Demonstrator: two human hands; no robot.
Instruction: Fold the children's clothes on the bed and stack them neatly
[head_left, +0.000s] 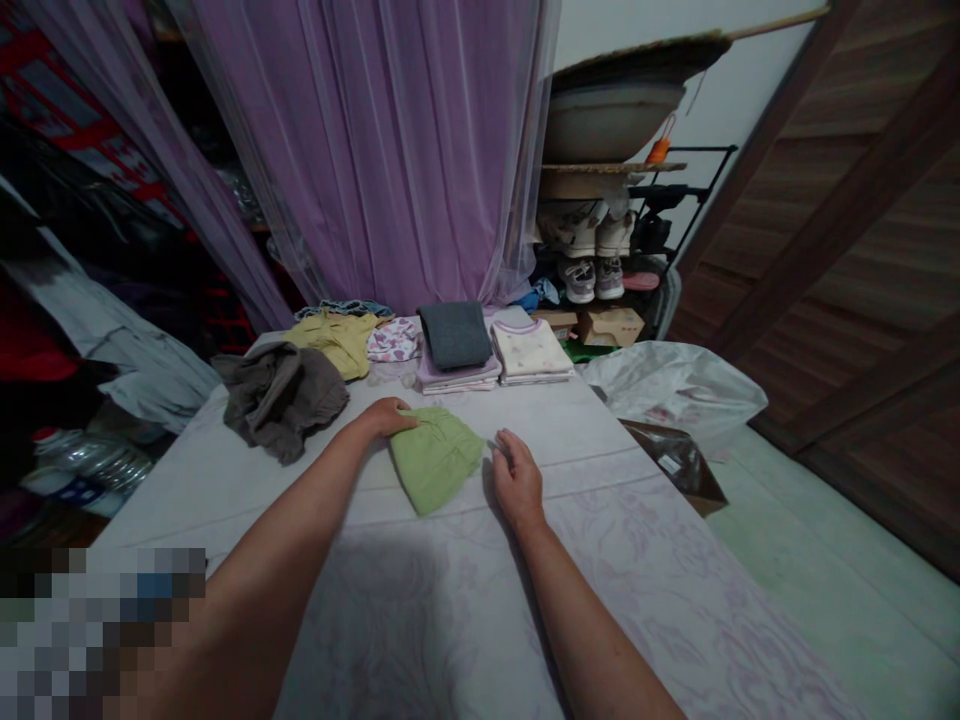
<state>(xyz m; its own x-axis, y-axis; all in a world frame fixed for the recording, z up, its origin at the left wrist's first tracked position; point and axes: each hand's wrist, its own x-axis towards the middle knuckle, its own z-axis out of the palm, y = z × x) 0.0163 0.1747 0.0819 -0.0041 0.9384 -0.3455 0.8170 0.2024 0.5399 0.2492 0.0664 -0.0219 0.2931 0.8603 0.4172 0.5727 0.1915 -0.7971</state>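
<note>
A small light green garment (436, 462), which looks like folded shorts with a gathered waist edge, lies on the patterned bed sheet (600, 560). My left hand (388, 416) pinches its upper left corner between thumb and fingers. Just right of the garment, apart from it, my right hand (517, 482) rests on its side with the thumb away from the fingers, holding nothing. Beyond them are a stack topped by folded dark grey cloth (454, 335) and a folded cream top (531, 350) on other clothes.
A crumpled brown-grey garment (285, 395), a yellow garment (334, 335) and a purple-patterned white cloth (394, 340) lie at the far left. Purple curtains (375, 150) hang behind. Right of the bed are a clear plastic bag (675, 385) and a shoe rack (667, 190).
</note>
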